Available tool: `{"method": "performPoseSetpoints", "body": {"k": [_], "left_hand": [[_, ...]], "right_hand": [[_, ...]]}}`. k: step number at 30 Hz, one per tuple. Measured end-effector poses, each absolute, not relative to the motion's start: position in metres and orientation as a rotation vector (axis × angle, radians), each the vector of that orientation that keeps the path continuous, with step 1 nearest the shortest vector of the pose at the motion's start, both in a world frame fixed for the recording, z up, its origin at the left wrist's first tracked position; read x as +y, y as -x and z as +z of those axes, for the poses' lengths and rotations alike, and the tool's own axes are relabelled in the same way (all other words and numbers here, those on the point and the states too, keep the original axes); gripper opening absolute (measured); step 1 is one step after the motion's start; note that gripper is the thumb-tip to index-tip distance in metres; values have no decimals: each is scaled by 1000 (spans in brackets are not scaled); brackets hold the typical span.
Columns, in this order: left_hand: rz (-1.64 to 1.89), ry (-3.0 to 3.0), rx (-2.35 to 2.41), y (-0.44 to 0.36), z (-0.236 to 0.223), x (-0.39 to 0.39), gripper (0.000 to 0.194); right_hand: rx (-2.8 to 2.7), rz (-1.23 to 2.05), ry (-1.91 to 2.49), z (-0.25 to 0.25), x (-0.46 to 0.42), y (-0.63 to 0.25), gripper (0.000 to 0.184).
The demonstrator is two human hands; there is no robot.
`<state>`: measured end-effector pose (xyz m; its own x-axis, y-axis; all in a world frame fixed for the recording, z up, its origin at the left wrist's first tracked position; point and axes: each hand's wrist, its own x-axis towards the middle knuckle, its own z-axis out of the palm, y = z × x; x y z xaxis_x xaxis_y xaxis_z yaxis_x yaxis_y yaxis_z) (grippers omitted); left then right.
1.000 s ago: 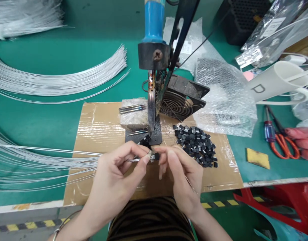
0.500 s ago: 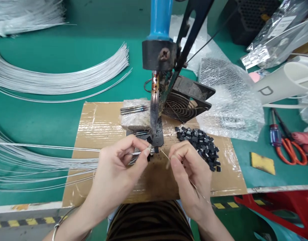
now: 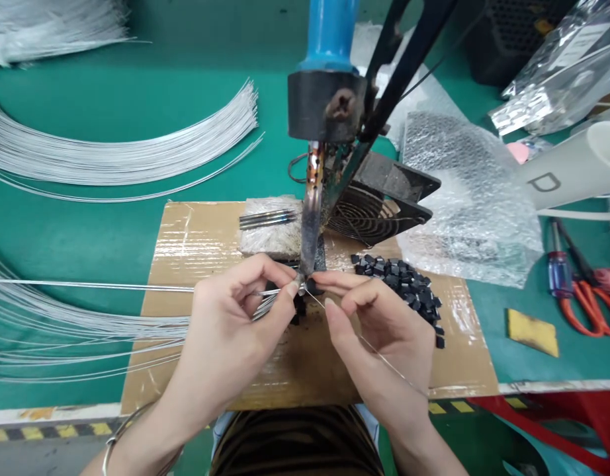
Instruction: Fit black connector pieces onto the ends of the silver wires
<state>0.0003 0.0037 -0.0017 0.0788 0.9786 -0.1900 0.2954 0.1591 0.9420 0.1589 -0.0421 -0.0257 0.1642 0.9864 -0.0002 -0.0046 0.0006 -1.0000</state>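
You have brought your right hand (image 3: 392, 340) back in: half a second ago it stood apart from your left hand (image 3: 238, 324), toward three o'clock of it, and now its extended fingertip lies at the small black connector (image 3: 312, 288). I cannot tell whether that finger presses on it or just covers it. The solder wire (image 3: 315, 299), which ended loose in the gap, now runs up toward ten o'clock, reaching your left fingertips. Your left pinch has also lifted a little, so the connector sits right under the soldering iron (image 3: 312, 228), whose tip comes down from twelve o'clock.

I take this to mean that connector, solder and iron now meet at one spot, the working point of the job; your fingers hide whether the tip truly touches.

Your left thumb and forefinger are pinched tight on the wire ends at the connector, with the pale wires (image 3: 111, 314) trailing off to nine o'clock. Your right hand has a narrow, light grip on the solder, its tail crossing your palm toward four o'clock. The loose connector pile (image 3: 401, 287) lies at three o'clock, the cooling fan (image 3: 374, 215) at two, both apart from the pinch.
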Motion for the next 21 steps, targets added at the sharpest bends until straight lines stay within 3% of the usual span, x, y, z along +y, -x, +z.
{"method": "performPoseSetpoints", "body": {"k": [21], "left_hand": [[890, -1369, 1429, -2, 2, 6, 7]], "right_hand": [[-1049, 1071, 1227, -26, -39, -158, 23]]}}
